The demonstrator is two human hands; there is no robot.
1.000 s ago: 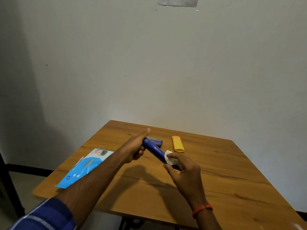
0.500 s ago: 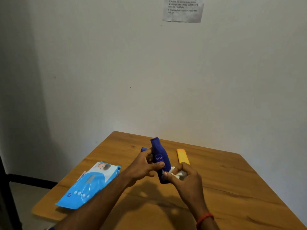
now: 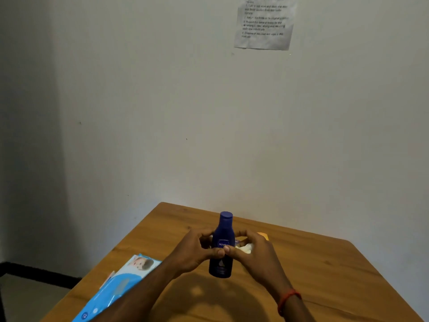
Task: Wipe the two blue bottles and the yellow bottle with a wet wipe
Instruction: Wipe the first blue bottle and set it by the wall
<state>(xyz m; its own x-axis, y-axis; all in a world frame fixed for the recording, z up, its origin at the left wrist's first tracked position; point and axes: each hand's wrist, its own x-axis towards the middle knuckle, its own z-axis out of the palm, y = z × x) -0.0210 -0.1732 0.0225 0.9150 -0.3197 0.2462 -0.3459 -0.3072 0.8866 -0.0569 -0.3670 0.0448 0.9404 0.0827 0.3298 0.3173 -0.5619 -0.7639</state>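
– Over the middle of the bench point(image 3: 325, 275), from the head camera, we see the blue bottle point(image 3: 222, 247) upright, cap up, label towards us, between both hands.

– How does the left hand point(image 3: 197, 249) hold it?

– We see its thumb laid across the front of the bottle just under the label and its fingers curled round the far side, so it grips the bottle.

– And the right hand point(image 3: 257, 252)?

– It is curled round the white wet wipe point(image 3: 246, 248), bunched against the bottle's right side. Its thumb tip meets the left thumb on the front.

– Does the base touch the wood?

– We cannot tell.

– Where is the yellow bottle point(image 3: 263, 235)?

– On the bench just behind the right hand; we see only a small part of it.

– Anything else?

– We see a blue pack of wipes point(image 3: 120, 284) lying near the left edge, partly under the left forearm, a red band point(image 3: 287, 300) on the right wrist, and a printed sheet point(image 3: 264, 22) stuck on the wall above.
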